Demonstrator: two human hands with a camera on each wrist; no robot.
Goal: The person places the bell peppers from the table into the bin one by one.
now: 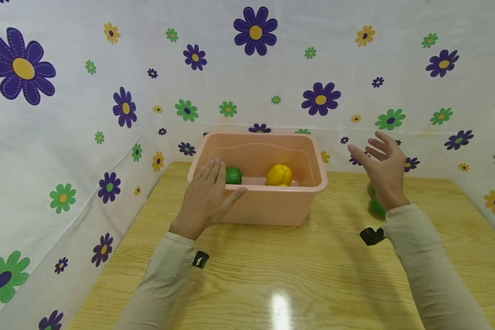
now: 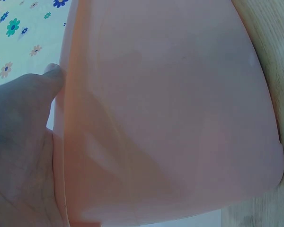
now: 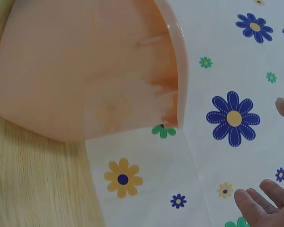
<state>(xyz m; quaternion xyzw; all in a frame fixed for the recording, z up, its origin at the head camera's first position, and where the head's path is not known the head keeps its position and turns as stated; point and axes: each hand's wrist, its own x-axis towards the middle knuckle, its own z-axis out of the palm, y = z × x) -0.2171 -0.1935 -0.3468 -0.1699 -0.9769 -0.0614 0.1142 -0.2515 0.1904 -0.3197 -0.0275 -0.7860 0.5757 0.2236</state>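
Observation:
A pink plastic bin (image 1: pixel 268 206) stands on the wooden table, holding a green bell pepper (image 1: pixel 233 176) at its left and a yellow bell pepper (image 1: pixel 279 175) toward its right. My left hand (image 1: pixel 204 195) rests on the bin's front left rim with its fingers straight. In the left wrist view the thumb touches the rim, beside the bin's wall (image 2: pixel 180 104). My right hand (image 1: pixel 385 172) is raised to the right of the bin, fingers spread and loosely bent, holding nothing. Behind its wrist lies a green object (image 1: pixel 376 208) on the table, mostly hidden; its kind is unclear.
A white cloth with printed flowers (image 1: pixel 214 82) hangs behind the table (image 1: pixel 247 270) and along its left and right sides. Each wrist carries a small black mount (image 1: pixel 372 236). The bin stands near the table's back edge.

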